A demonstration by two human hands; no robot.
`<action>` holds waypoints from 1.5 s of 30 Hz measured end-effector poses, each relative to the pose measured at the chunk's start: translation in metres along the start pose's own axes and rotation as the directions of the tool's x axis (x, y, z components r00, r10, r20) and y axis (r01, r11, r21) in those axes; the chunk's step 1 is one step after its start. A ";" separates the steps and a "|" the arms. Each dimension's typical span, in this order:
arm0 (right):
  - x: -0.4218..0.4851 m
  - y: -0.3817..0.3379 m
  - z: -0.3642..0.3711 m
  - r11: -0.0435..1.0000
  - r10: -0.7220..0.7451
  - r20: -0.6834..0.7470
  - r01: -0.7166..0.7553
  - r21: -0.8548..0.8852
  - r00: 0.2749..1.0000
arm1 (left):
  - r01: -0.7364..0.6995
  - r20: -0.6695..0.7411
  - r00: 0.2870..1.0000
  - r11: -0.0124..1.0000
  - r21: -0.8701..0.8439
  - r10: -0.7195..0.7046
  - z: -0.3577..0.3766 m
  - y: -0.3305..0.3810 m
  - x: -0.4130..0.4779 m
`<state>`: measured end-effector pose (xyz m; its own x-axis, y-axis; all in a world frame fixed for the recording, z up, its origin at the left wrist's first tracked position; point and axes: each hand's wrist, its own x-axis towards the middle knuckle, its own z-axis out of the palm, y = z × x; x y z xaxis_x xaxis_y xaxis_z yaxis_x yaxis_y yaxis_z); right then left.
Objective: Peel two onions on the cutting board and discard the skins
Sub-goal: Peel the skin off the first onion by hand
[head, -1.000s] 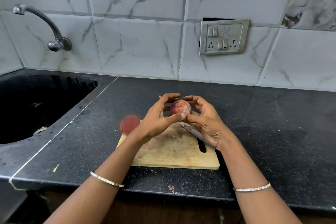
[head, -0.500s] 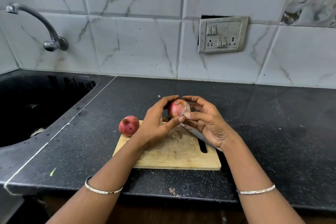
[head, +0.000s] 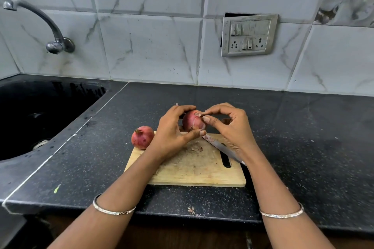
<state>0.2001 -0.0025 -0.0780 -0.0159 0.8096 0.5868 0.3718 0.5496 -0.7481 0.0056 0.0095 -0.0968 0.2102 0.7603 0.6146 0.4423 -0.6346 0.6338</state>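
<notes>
Our left hand (head: 172, 133) holds an onion (head: 192, 121) with the fingers over its far side and the thumb under it. Our right hand (head: 228, 125) pinches the dry tip on top of the onion with the thumb and first finger, and the other fingers are curled loose. The onion is up in the air, just above the far edge of the board (head: 194, 170).

A knife (head: 218, 145) sits under our right hand, with its blade over the board. We cannot tell if the hand touches it. A small bit of skin (head: 200, 148) lies on the board.

The other onion (head: 142, 137) sits at the far left corner of the board, with its skin on.

The board lies on the black desk (head: 303, 147). A sink (head: 40, 111) is on the left, with a tap (head: 40, 24) over it.
</notes>
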 end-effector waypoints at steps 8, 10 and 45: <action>0.001 0.001 0.002 0.999 -0.025 0.017 0.026 -0.041 1.000 | 0.029 0.006 1.000 0.999 -0.033 -0.029 -0.001 0.000 0.000; 0.000 -0.002 0.002 1.000 -0.014 0.025 0.014 -0.005 1.000 | 0.013 0.002 1.000 1.000 -0.016 -0.012 -0.001 0.000 0.000; -0.001 -0.007 0.001 0.998 0.020 0.042 -0.022 0.053 0.999 | 0.020 0.038 0.999 0.997 -0.069 -0.018 -0.009 -0.004 0.003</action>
<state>0.1967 -0.0074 -0.0739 -0.0473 0.8283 0.5582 0.3227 0.5416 -0.7763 -0.0030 0.0133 -0.0935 0.2354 0.7762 0.5849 0.3850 -0.6270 0.6772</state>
